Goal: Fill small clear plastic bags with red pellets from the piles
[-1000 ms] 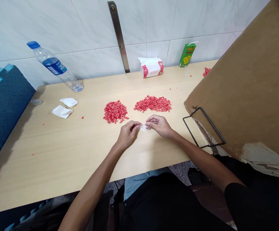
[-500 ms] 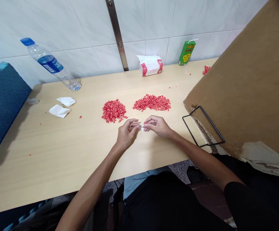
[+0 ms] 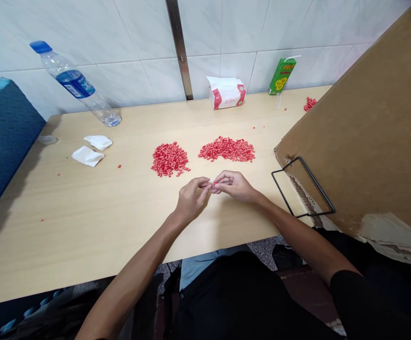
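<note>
My left hand (image 3: 191, 198) and my right hand (image 3: 234, 185) meet just above the light wooden table (image 3: 85, 208), fingertips pinched together on a tiny piece that I cannot make out. Just beyond them lie two heaps of small red pieces: a left heap (image 3: 169, 159) and a wider right heap (image 3: 227, 149). Both hands are closed in a pinch.
A tilted water bottle (image 3: 74, 85), two crumpled white tissues (image 3: 88, 156), a tissue pack (image 3: 226, 92) and a green drink carton (image 3: 280, 75) sit along the back. A large cardboard sheet (image 3: 368, 137) with a black wire frame (image 3: 302, 186) stands at right. Blue foam (image 3: 3, 137) lies at left.
The small clear piece seen between my fingers a second ago has been drawn in; my fingertips have closed tighter together. The view shifted slightly.
</note>
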Motion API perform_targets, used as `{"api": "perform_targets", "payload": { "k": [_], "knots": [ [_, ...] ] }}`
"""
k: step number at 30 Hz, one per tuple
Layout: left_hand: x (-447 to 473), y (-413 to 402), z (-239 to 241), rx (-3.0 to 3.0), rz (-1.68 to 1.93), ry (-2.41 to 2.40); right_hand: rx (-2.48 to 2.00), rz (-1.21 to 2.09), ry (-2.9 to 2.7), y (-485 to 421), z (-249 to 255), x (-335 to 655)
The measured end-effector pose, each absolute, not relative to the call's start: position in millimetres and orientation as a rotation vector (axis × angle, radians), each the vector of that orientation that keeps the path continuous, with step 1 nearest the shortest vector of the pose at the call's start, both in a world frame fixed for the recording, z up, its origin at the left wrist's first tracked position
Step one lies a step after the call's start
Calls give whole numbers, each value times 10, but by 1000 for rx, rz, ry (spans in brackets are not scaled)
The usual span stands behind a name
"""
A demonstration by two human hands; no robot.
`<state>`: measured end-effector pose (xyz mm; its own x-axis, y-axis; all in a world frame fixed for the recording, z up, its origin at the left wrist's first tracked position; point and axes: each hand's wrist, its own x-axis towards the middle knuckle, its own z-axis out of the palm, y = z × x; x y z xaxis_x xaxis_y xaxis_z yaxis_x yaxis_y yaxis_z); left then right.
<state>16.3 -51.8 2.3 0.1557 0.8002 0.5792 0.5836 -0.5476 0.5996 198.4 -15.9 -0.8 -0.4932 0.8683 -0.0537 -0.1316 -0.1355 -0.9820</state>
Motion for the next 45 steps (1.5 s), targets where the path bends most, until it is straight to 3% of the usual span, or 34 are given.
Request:
{"api": "perform_targets", "payload": {
  "k": [45],
  "knots": [
    [127, -484, 121, 2195, 1214, 1178, -831, 1686, -1500, -138, -21, 2016]
  ]
}}
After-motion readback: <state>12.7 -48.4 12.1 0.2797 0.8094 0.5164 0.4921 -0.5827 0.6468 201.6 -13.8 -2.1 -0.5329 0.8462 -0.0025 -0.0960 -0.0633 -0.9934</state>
